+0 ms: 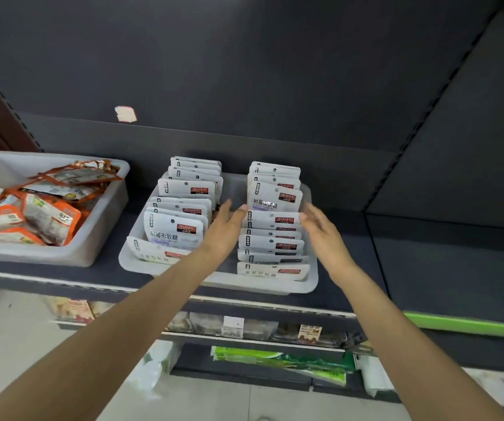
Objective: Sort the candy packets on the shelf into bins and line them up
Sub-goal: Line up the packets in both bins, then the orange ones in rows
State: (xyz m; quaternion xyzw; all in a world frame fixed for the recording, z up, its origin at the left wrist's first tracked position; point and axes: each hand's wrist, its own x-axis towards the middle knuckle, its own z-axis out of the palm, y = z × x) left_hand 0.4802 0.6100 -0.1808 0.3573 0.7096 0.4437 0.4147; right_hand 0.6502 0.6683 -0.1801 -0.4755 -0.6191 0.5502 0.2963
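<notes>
A translucent white bin (311, 281) sits on the dark shelf (360, 268) and holds two upright rows of white candy packets: a left row (178, 229) and a right row (272, 226). My left hand (225, 227) reaches into the gap between the rows, fingers straight, fingertips against the left side of the right row. To the right of that row is my right hand (323, 230), fingers relaxed and extended, fingertips at the packets' right edge. Neither hand grips a packet.
A second white bin (102, 238) at the left holds a loose heap of orange packets (47, 214). The shelf surface runs on to the right of the middle bin. Lower shelves below carry other packaged goods (278, 360). A dark back panel rises behind the bins.
</notes>
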